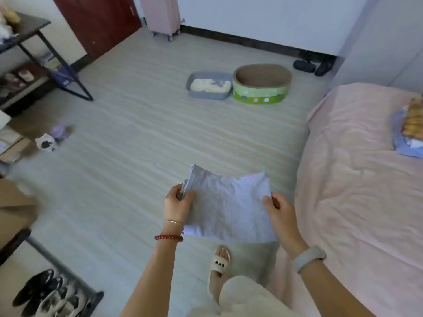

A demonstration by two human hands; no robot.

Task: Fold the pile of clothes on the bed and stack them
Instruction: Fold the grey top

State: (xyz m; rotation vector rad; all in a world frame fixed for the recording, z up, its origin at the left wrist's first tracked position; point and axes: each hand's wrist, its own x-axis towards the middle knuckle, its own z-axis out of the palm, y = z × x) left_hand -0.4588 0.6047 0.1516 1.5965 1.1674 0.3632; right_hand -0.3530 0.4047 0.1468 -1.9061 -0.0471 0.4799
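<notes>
head view shows the pale garment point(229, 209) held in the air over the floor, just beside the bed point(357, 179). the left hand point(177, 203) pinches its folded left edge with curled fingers, and the right hand point(278, 210) pinches the right edge. to fold well, i think both hands should bring the edges together evenly, then carry it to the stack point(409, 131) on the bed.

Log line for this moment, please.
left hand: grips cloth | right hand: grips cloth | cloth: part-folded, above floor | stack: on bed
</notes>
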